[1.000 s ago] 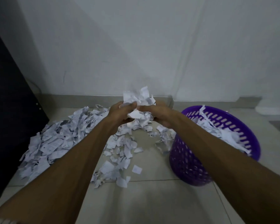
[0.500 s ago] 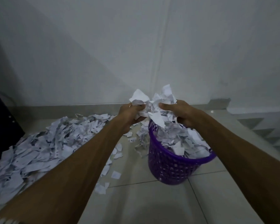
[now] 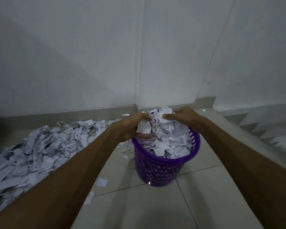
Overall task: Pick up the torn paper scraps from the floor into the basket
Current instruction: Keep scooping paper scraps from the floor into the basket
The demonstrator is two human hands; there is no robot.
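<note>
Both hands, left hand (image 3: 132,128) and right hand (image 3: 185,118), grip a bunch of paper scraps (image 3: 157,120) directly above the basket (image 3: 195,146), so the drop is straight down.

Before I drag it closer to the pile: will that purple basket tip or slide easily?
The purple basket probably slides readily: perforated plastic on glossy floor tile. It looks light, since only paper scraps fill it. It narrows toward its base, so a push near the rim may tip it; push low.
</note>
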